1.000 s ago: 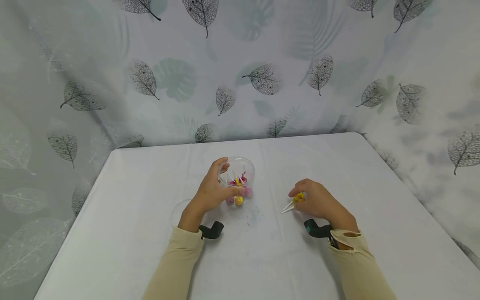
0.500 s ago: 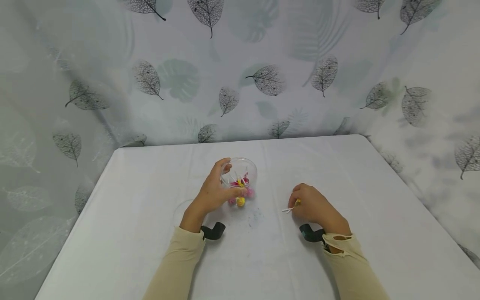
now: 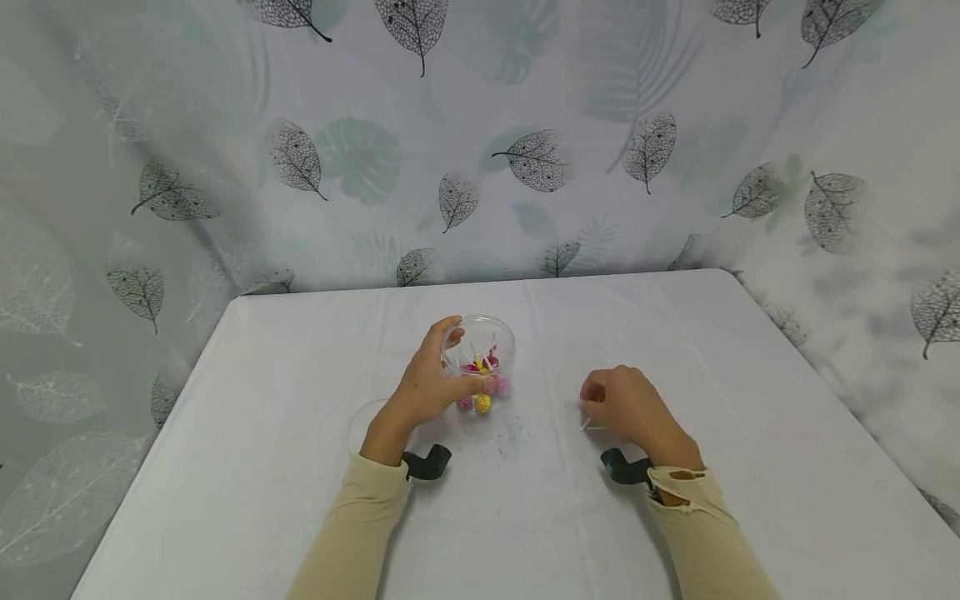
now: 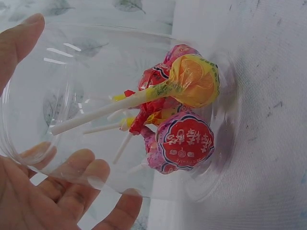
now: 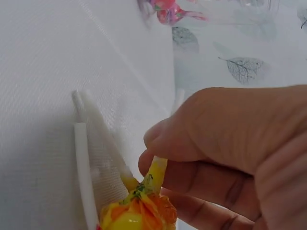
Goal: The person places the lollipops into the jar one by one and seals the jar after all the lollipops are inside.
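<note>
My left hand [image 3: 427, 385] grips a clear plastic tub [image 4: 120, 40] from its left side, and the tub stands on the white table. Inside, red, pink and yellow wrapped lollipops [image 4: 194, 81] lie at the bottom, white sticks pointing toward the mouth. Right of the tub, my right hand [image 3: 637, 408] is low over the tabletop. Thumb and forefinger pinch a yellow lollipop [image 5: 156, 175] at the wrapped neck of its stick. Beside it are more white lollipop sticks [image 5: 84, 177]; their heads are mostly hidden or cut off by the frame.
A clear round lid [image 3: 354, 425] lies on the white table [image 3: 525, 533], partly behind the left wrist. Faint bluish marks [image 3: 510, 433] show on the cloth before the tub. A leaf-patterned curtain [image 3: 465, 125] surrounds the back and sides.
My right hand has lowered slightly and its fingers have closed in around the yellow lollipop, covering the yellow wrappers in the head view. My left hand still holds the tub in place.
</note>
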`<act>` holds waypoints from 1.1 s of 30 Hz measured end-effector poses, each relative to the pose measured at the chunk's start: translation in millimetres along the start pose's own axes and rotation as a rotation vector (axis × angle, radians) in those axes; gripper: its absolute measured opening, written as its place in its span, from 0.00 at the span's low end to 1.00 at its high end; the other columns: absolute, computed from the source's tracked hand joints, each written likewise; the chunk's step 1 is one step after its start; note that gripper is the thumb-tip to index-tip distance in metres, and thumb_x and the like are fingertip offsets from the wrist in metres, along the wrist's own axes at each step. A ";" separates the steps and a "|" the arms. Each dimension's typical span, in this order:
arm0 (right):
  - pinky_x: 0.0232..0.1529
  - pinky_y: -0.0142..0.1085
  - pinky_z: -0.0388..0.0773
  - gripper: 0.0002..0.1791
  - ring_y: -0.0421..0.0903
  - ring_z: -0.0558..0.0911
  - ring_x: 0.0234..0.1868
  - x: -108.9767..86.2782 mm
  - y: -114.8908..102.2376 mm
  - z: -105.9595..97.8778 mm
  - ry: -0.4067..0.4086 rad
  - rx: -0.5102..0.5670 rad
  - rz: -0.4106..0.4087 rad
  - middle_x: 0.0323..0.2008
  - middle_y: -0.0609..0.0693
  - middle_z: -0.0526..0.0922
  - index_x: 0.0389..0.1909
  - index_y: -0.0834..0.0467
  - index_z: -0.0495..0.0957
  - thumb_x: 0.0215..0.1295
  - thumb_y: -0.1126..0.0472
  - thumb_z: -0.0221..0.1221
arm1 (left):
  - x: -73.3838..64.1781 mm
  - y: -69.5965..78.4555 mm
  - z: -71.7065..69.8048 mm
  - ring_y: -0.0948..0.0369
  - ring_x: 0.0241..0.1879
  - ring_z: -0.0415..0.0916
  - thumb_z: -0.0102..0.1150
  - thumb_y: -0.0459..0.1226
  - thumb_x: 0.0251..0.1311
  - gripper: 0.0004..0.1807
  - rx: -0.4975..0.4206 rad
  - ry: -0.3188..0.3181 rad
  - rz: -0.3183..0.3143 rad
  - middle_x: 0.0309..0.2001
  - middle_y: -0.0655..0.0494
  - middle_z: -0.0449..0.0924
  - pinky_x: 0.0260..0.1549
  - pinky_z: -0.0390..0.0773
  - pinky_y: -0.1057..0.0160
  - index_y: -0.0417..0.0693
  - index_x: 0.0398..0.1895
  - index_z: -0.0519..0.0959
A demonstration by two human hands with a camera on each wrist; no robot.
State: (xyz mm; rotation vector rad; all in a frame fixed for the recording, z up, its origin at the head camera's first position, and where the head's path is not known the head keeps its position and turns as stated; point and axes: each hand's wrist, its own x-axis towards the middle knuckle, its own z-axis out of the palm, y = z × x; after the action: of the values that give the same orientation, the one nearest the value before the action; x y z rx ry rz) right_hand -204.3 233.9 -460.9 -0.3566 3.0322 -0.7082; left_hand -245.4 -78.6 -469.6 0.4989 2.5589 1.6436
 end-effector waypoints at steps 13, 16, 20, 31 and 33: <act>0.29 0.35 0.79 0.12 0.40 0.81 0.23 -4.8 2.5 -9.5 0.055 0.116 0.038 0.36 0.53 0.90 0.46 0.62 0.87 0.63 0.68 0.60 | 0.4 -0.9 -0.1 0.52 0.76 0.60 0.80 0.50 0.53 0.55 -0.001 -0.003 -0.007 0.77 0.46 0.65 0.72 0.61 0.38 0.61 0.80 0.54; 0.32 0.37 0.79 0.09 0.41 0.82 0.29 -5.7 2.4 -13.2 0.071 0.108 0.036 0.34 0.51 0.89 0.42 0.61 0.87 0.63 0.66 0.62 | 0.3 -0.8 0.0 0.52 0.76 0.60 0.80 0.50 0.53 0.55 -0.004 -0.003 -0.007 0.77 0.46 0.65 0.73 0.61 0.38 0.61 0.80 0.54; 0.31 0.37 0.80 0.05 0.42 0.82 0.30 -7.8 1.5 -18.6 0.076 0.144 0.036 0.31 0.49 0.88 0.38 0.60 0.85 0.63 0.66 0.63 | 0.3 -0.9 0.0 0.52 0.76 0.60 0.81 0.50 0.53 0.56 -0.004 -0.003 -0.008 0.77 0.47 0.65 0.73 0.60 0.38 0.61 0.80 0.54; 0.31 0.37 0.79 0.04 0.44 0.82 0.33 -12.4 4.6 -28.9 0.098 0.205 0.039 0.30 0.47 0.87 0.38 0.59 0.85 0.66 0.65 0.62 | 0.3 -0.8 -0.4 0.52 0.77 0.59 0.81 0.49 0.53 0.56 -0.012 -0.002 -0.013 0.77 0.47 0.65 0.73 0.60 0.38 0.60 0.80 0.54; 0.32 0.37 0.79 0.05 0.45 0.83 0.34 -13.2 3.9 -31.9 0.104 0.231 0.055 0.30 0.47 0.87 0.38 0.58 0.85 0.67 0.64 0.62 | 0.1 -0.4 -0.4 0.52 0.77 0.60 0.81 0.49 0.53 0.56 -0.015 -0.001 -0.011 0.77 0.46 0.65 0.73 0.60 0.38 0.59 0.80 0.55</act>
State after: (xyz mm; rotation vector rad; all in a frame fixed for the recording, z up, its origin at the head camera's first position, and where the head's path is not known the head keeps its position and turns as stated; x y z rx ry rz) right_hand -194.2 254.1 -434.6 -0.2367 2.9944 -1.0910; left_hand -245.7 -79.1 -469.8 0.4830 2.5425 1.6569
